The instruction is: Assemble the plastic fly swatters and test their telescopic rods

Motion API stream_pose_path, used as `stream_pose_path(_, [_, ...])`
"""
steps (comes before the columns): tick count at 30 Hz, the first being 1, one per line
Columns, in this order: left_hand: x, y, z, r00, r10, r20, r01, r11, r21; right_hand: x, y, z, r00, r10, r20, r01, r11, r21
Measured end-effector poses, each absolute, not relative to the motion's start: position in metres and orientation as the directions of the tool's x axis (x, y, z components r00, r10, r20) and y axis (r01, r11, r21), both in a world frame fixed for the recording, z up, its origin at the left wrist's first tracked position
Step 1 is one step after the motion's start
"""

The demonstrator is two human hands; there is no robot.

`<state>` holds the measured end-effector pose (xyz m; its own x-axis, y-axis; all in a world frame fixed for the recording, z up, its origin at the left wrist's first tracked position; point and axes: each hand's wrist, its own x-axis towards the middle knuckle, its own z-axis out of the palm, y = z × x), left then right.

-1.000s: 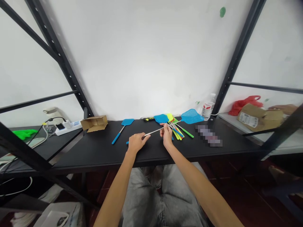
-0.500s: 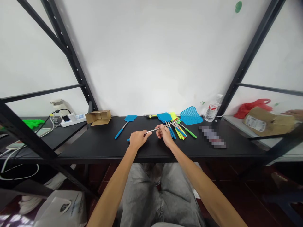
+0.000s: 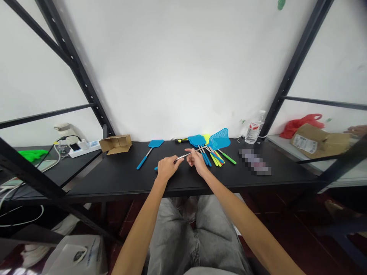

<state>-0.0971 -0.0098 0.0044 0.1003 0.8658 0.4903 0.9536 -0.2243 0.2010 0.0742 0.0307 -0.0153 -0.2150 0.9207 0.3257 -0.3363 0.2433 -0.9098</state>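
A blue fly swatter [image 3: 220,139] with a thin metal rod slants across the front of me, its mesh head up at the right. Closed around it near the blue handle end is my left hand [image 3: 167,167]. My right hand [image 3: 197,160] lightly grips the rod nearer the head, with one finger sticking out to the left. Behind the right hand lies a pile of fly swatters with blue heads [image 3: 196,140], a yellow head [image 3: 206,138] and blue, yellow and green handles [image 3: 228,157]. Another blue fly swatter [image 3: 155,143] rests apart, left of my hands.
An open cardboard box [image 3: 116,145] is at the table's back left, beside a power strip [image 3: 86,148]. A water bottle [image 3: 255,128] stands back right, near a blurred-out item [image 3: 255,162]. Black rack posts rise on both sides. Another person's hand [image 3: 357,130] shows far right.
The held swatter's mesh head has turned and now looks narrower. A finger of my right hand has straightened outward. The whole view has shifted slightly.
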Motion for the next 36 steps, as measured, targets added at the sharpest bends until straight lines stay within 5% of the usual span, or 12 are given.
stream_pose_path(11, [-0.102,-0.011,0.005,0.081,0.853,0.516,0.924,-0.258,0.281,0.087,0.038,-0.010,0.237,0.965,0.110,-0.679,0.246,-0.692])
stream_pose_path(28, [-0.107,-0.015,0.007,0.056,0.885,0.463,0.944,-0.197,0.263,0.092,0.036,-0.012,0.082,0.960,0.266,-0.467,0.273,-0.841])
stream_pose_path(36, [-0.103,-0.013,0.004,0.110,0.860,0.499,0.928,-0.268,0.258,0.084,0.030,-0.014,-0.134,0.928,0.347,-0.287,0.299,-0.910])
